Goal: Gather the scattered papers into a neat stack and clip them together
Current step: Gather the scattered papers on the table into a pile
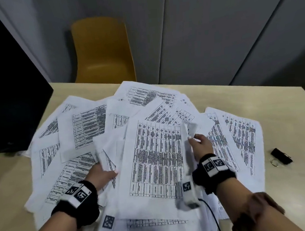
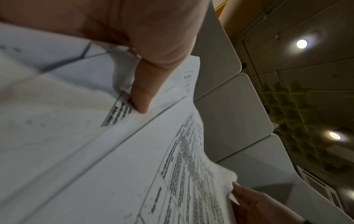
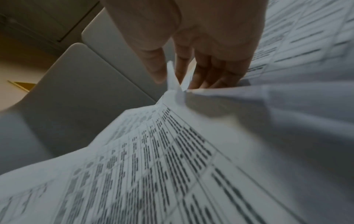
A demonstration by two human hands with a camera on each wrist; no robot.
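Note:
Many white printed sheets lie fanned over the table (image 1: 287, 113). I hold a bundle of sheets (image 1: 156, 163) lifted in front of me. My left hand (image 1: 102, 175) grips its left edge, thumb on top; in the left wrist view the thumb (image 2: 142, 94) presses on the paper (image 2: 118, 151). My right hand (image 1: 200, 144) pinches the bundle's right edge near the top; in the right wrist view the thumb and fingers (image 3: 193, 75) pinch a crumpled corner of the sheets (image 3: 172, 159). Scattered papers (image 1: 239, 135) remain right, loose sheets (image 1: 82, 126) left. A black binder clip (image 1: 280, 156) lies at the right.
A dark monitor (image 1: 5, 83) stands at the table's back left. A yellow chair (image 1: 102, 49) sits beyond the far edge, before grey cabinet panels. Cables from the wrist cameras hang near the front edge. Bare tabletop shows at far right and front left.

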